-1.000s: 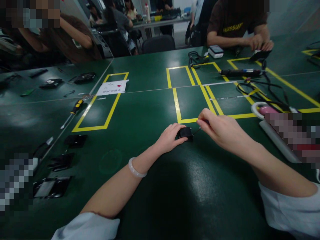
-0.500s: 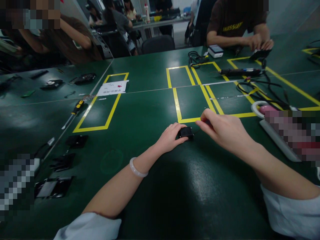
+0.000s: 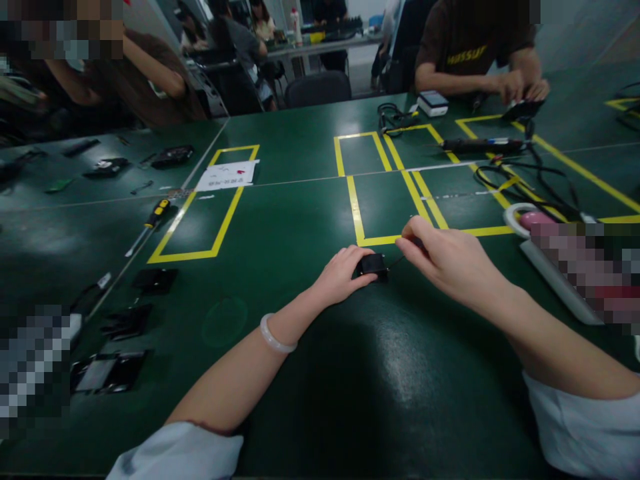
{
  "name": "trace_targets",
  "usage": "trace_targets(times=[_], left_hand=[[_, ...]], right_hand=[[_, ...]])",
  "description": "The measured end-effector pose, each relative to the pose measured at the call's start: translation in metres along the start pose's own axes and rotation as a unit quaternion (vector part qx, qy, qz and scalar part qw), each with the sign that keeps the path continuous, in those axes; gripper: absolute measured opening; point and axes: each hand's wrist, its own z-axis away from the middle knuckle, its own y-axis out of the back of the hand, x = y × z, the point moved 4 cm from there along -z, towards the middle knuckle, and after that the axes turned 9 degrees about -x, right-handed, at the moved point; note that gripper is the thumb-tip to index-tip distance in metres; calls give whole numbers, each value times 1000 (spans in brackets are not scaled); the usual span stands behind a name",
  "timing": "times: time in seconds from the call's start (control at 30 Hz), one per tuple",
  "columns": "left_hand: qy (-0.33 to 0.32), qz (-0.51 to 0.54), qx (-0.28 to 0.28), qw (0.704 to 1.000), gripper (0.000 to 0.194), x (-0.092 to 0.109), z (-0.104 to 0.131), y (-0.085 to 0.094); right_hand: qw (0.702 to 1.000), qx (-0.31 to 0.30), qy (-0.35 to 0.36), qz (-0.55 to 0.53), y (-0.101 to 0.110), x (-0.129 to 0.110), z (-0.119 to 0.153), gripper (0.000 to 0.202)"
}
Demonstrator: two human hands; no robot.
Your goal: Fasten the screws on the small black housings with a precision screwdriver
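Observation:
Near the middle of the green table (image 3: 300, 400), a small black block (image 3: 373, 264) is gripped between the thumb and fingers of my left hand (image 3: 343, 275). To its right, my right hand (image 3: 440, 257) is closed around a thin dark tool (image 3: 397, 262), whose tip points down-left at the block's right side. Most of the tool's handle is hidden by my fingers. A pale bracelet (image 3: 275, 335) circles my left wrist.
On the left lie a yellow-black screwdriver (image 3: 159, 212) and several black parts (image 3: 155, 280). A paper label (image 3: 227, 175) rests across yellow tape. Black cables (image 3: 530, 187) and a dark pen-like tool (image 3: 483, 145) are at right. People sit across the table, one handling a black device (image 3: 524, 109).
The view has shifted very slightly. My left hand keeps its grip on the block, and my right hand with the thin tool has barely moved.

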Motion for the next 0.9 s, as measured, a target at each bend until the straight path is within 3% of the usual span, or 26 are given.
trace_targets(times=[0.37,0.6,0.9], left_hand=[[6,-2,-1,1000,34,0,0,0],[6,-6,0,1000,33,0,0,0],[6,-6,-1,1000,34,0,0,0]], right_hand=[[999,-19,22,-13,1,-1,0,14],[999,-32,15,13,-1,-3,-5,27],[998,-31,38,-30,4,-1,-5,16]])
